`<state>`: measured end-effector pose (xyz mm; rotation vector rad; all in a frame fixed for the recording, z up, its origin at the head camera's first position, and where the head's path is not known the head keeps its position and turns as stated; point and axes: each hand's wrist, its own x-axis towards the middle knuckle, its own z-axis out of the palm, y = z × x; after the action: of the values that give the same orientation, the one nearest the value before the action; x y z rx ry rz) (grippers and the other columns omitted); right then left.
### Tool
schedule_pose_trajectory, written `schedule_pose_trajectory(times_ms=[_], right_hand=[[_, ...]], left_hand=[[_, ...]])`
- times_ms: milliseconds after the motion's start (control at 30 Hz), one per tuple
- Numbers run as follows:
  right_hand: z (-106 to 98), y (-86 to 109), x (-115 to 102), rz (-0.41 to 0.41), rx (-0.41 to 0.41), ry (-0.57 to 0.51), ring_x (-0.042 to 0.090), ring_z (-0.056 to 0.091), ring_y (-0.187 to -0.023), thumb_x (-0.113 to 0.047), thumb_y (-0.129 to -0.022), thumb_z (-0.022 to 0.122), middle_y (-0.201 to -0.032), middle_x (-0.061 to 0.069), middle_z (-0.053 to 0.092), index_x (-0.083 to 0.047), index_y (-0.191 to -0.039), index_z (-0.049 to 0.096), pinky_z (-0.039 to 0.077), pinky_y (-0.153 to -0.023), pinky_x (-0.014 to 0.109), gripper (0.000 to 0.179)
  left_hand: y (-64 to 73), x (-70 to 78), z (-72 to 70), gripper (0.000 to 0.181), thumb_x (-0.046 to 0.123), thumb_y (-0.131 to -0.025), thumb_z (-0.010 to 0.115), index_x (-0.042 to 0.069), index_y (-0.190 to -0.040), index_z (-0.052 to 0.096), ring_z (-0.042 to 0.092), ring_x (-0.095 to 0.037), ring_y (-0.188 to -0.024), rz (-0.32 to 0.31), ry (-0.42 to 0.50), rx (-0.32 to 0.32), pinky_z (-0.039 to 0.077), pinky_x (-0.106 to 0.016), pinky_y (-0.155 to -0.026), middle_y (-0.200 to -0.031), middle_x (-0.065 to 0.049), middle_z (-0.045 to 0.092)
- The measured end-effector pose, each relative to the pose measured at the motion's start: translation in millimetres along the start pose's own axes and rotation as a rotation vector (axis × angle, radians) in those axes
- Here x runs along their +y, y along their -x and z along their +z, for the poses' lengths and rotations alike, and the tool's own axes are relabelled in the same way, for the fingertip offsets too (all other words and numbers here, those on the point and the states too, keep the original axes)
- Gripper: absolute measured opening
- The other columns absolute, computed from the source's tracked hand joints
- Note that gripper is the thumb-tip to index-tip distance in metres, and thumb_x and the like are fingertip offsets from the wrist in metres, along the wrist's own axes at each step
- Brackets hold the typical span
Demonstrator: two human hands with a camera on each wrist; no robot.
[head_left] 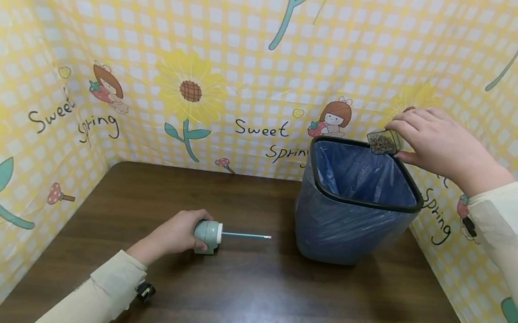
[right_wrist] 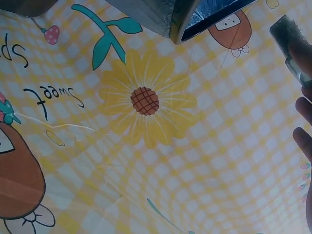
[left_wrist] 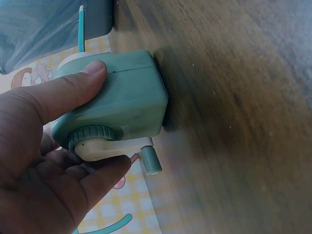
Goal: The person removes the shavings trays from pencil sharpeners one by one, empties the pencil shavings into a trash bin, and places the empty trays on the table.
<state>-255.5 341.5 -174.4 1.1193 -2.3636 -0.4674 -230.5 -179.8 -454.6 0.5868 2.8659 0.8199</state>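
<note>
A green hand-crank pencil sharpener (head_left: 206, 236) stands on the wooden table, its pale front facing right. My left hand (head_left: 179, 231) grips its body from the left, thumb over one side in the left wrist view. A light-blue pencil (head_left: 246, 234) sticks out of its front. The cream crank (left_wrist: 112, 147) with its green knob shows near my fingers. Above the lined bin, my right hand (head_left: 440, 145) pinches a small clear shavings drawer (head_left: 384, 143), tilted toward the opening. Dark shavings lie inside the drawer. Only part of this drawer and my fingers appear in the right wrist view.
The bin (head_left: 351, 233), wrapped in a bluish plastic bag under a black rim, stands at the table's back right. A yellow checked cloth (head_left: 248, 85) with printed flowers walls the back and both sides of the table (head_left: 248, 293).
</note>
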Motion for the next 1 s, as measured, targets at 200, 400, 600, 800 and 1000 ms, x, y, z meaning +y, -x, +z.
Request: schedule_pose_trajectory(times_ms=[200,400,600,800,1000], right_hand=[[0.3,0.6,0.1,-0.011,0.011,0.004,0.046,0.055,-0.119,-0.021,-0.072,0.092,-0.128,0.025,0.061,0.002,-0.134,0.057,0.04,-0.103,0.06,0.075],[-0.3,-0.4,1.0,-0.016,0.014,0.003,0.045,0.056,-0.118,-0.021,-0.072,0.093,-0.126,0.025,0.061,0.002,-0.134,0.057,0.04,-0.103,0.06,0.075],[-2.4,-0.9,0.7,-0.002,-0.016,0.009,0.045,0.054,-0.12,-0.021,-0.074,0.091,-0.129,0.025,0.06,0.002,-0.136,0.056,0.039,-0.105,0.061,0.074],[-3.6,-0.6,0.7,-0.008,-0.016,0.011,0.046,0.054,-0.12,-0.021,-0.075,0.091,-0.129,0.026,0.06,0.003,-0.135,0.056,0.039,-0.104,0.062,0.074],[-4.9,-1.0,2.0,-0.021,-0.009,0.011,0.046,0.054,-0.12,-0.021,-0.074,0.091,-0.128,0.026,0.06,0.003,-0.136,0.055,0.039,-0.104,0.062,0.075]], left_hand=[[0.4,0.8,0.4,0.064,0.022,-0.071,0.096,0.012,-0.125,0.064,0.065,-0.02,-0.094,0.008,0.004,0.003,0.057,-0.042,-0.081,-0.112,-0.004,0.07],[1.4,1.6,0.1,0.065,0.022,-0.07,0.096,0.012,-0.126,0.064,0.065,-0.02,-0.094,0.004,0.008,0.001,0.057,-0.041,-0.081,-0.112,-0.005,0.07],[1.9,2.6,-0.6,0.064,0.022,-0.071,0.096,0.011,-0.126,0.064,0.065,-0.02,-0.095,0.002,0.009,0.0,0.057,-0.042,-0.082,-0.112,-0.005,0.07],[2.0,2.8,-1.6,0.064,0.021,-0.071,0.096,0.011,-0.126,0.064,0.065,-0.02,-0.095,-0.001,0.01,-0.004,0.057,-0.042,-0.082,-0.112,-0.005,0.07],[1.6,1.9,-0.7,0.065,0.021,-0.071,0.096,0.011,-0.127,0.064,0.065,-0.02,-0.095,0.0,0.012,-0.003,0.057,-0.042,-0.081,-0.112,-0.005,0.07]])
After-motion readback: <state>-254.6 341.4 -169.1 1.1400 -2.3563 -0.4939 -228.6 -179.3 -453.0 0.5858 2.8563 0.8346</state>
